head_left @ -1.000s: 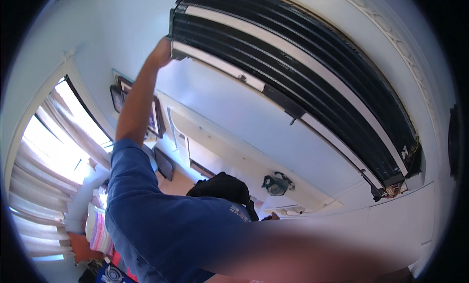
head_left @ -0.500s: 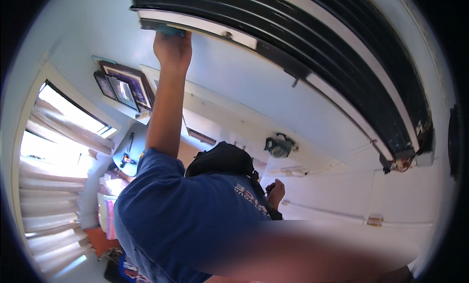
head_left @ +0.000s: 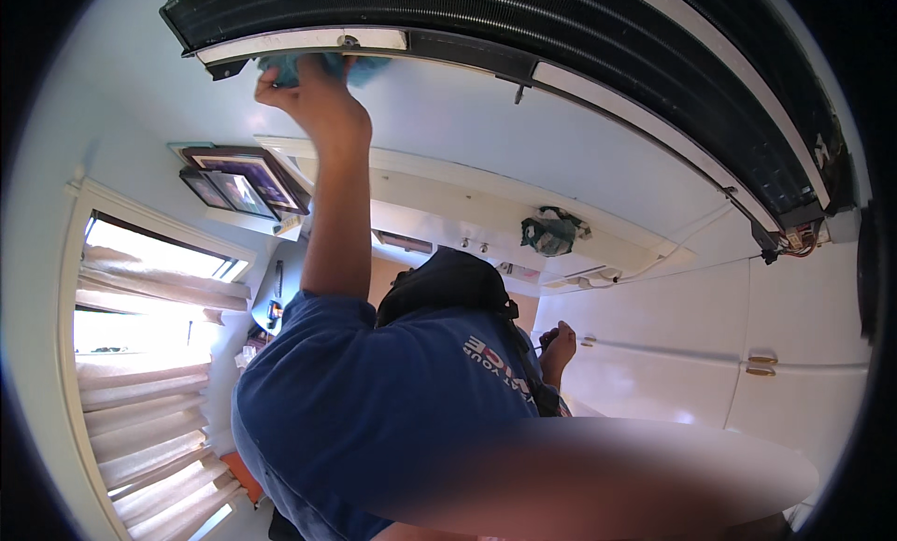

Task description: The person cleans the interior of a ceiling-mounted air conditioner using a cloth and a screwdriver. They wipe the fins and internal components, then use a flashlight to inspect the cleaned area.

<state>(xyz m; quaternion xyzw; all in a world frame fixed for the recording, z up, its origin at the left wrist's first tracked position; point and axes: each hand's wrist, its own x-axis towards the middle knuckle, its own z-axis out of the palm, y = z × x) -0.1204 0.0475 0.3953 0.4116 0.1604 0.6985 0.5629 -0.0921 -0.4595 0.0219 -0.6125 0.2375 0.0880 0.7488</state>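
Raised overhead, my left hand (head_left: 318, 102) grips a crumpled teal cloth (head_left: 370, 71). It presses the cloth to the lower edge of a long black finned unit (head_left: 448, 13), which looks like an opened air conditioner. A pale strip (head_left: 280, 45) with a screw hole runs just above my fingers. Lower down on the right, my right hand (head_left: 559, 347) is curled round a small dark thing that I cannot make out. A black bag (head_left: 448, 289) with a strap lies against my blue shirt.
Exposed wires (head_left: 805, 239) hang at the unit's right end. White cupboards (head_left: 654, 382) with brass handles stand on the right. A shelf holds a green and dark bundle (head_left: 551, 231). Picture frames (head_left: 238, 181) lean at the left, near a curtained window (head_left: 140, 335).
My left hand has slid right along the unit's lower edge with the cloth, and more of the cloth shows. The whole view has shifted. My right hand stays curled.
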